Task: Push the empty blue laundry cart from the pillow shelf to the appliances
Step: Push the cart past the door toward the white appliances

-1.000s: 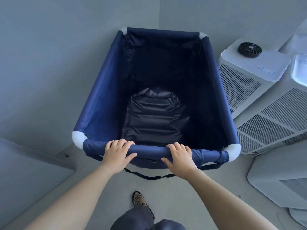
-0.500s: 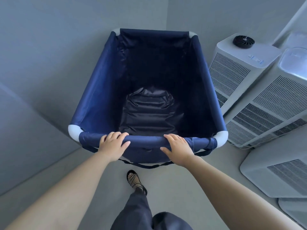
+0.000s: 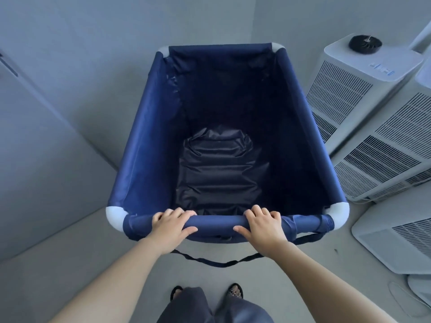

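The blue laundry cart [image 3: 144, 145] fills the middle of the head view, a deep navy fabric bin with white corner joints and nothing inside but its creased dark floor. My left hand [image 3: 171, 226] grips the near rim bar left of centre. My right hand [image 3: 263, 226] grips the same bar right of centre. A black strap hangs below the bar. White appliances with louvred vents [image 3: 349, 94] stand just right of the cart, the nearest a tall unit with a black fan on top.
A second vented unit [image 3: 391, 159] and a lower white one [image 3: 396, 241] sit to the right, close to the cart's near corner. Grey walls meet in a corner beyond the cart. A pale panel [image 3: 35, 148] stands on the left. My feet are on grey floor below.
The cart sits squarer and more centred in view, alongside the appliances. Both feet now stand together under me. Both hands have kept their grip on the rim bar.
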A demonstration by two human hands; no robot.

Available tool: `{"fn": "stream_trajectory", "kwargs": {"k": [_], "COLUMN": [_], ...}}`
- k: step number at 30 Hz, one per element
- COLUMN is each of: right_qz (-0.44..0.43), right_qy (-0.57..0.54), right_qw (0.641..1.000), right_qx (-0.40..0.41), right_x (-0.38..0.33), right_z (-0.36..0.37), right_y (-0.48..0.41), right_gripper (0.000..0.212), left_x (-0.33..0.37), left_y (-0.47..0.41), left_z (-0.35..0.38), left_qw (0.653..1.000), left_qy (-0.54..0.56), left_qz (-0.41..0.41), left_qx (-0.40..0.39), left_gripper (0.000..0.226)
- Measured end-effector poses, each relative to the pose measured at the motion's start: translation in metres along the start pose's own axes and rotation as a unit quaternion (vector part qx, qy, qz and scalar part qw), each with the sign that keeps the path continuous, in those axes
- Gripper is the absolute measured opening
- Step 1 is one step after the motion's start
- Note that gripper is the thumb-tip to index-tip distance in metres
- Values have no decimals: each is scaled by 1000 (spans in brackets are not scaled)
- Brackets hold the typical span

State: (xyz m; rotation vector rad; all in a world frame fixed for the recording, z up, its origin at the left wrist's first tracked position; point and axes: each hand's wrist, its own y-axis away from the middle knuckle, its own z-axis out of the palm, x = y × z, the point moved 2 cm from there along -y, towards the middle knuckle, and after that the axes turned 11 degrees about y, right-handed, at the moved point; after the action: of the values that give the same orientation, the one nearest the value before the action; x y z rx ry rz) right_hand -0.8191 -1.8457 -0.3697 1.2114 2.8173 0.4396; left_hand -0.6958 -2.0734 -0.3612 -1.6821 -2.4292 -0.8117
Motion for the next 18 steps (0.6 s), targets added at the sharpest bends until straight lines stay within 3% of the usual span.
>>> {"fn": "stream_trajectory", "kwargs": {"k": [6, 18], "right_qz": [0, 57], "right_qy": [0, 21], "right_qw": [1000, 998], "right_qx": [9, -28], "right_x": [-3, -29], "right_z": [4, 5], "right_y": [12, 40], "right_gripper": [68, 57], "left_x": [3, -19], "left_y": [20, 35], "left_z": [15, 21], "left_qw": [994, 995], "left_qy": [-33, -15], "left_qz": [39, 96], "left_qx": [98, 31], "left_gripper": [43, 39]}}
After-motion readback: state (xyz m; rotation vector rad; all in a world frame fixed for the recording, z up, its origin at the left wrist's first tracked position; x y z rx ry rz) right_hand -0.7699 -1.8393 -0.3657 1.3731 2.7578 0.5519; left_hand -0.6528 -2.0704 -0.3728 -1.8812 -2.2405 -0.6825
